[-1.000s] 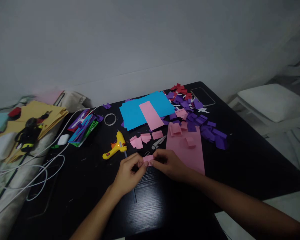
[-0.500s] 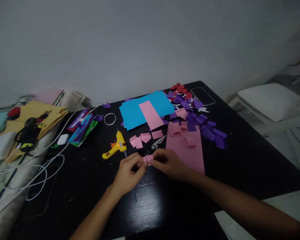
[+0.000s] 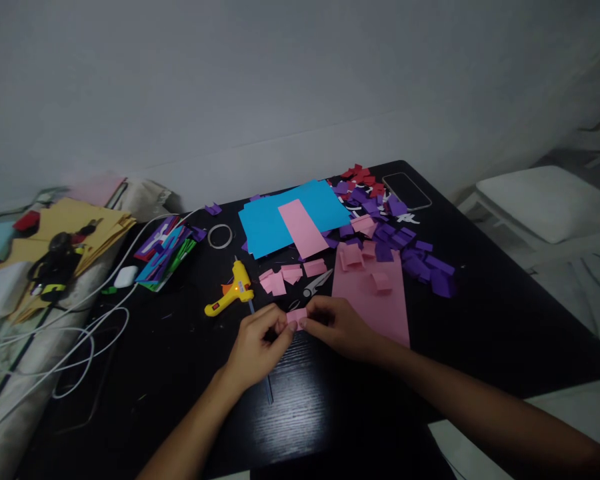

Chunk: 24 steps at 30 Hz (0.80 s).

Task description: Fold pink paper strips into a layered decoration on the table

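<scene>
Work at a black table, viewed from where I stand. The left hand and right hand each pinch one end of a small pink paper piece, between thumb and fingers, above the near side of the table. Beyond: folded pink pieces beside scissors. Left: a yellow glue gun, lying on its side, a grey stick extending from its rear and passing behind the left hand. Far left: a small white case, shut, its contents hidden. Right: a pink sheet bearing curled pink pieces, near scattered purple pieces.
</scene>
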Motion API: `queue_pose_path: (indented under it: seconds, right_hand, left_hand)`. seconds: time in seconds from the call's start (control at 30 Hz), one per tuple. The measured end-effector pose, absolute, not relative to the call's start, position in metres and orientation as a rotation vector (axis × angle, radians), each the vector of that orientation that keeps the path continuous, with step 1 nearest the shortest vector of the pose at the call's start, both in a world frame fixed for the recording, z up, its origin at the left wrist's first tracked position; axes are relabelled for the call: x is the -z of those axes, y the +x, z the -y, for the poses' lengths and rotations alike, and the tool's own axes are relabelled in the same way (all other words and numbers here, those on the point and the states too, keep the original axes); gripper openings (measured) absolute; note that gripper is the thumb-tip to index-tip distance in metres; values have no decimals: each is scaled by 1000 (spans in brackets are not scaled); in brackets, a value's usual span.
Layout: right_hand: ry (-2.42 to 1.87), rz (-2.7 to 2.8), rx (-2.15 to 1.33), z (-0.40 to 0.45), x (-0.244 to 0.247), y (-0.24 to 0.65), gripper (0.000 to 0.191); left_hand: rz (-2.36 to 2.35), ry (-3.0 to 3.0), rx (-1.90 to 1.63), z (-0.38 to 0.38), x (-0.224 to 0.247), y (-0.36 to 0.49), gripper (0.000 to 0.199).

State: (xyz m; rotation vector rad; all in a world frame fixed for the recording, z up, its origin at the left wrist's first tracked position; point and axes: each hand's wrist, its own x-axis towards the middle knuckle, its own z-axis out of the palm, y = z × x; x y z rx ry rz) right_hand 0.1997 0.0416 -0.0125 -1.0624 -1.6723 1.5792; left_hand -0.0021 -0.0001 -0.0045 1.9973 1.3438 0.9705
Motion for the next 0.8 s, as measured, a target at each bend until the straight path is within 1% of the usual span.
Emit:
queue_pose_path:
  seconds: [0.8]
  right_hand:
    - [-1064,1666,-1573,-42,14,199,18]
  left_hand:
    - [-1328,2003,-992,1,4,-2,25]
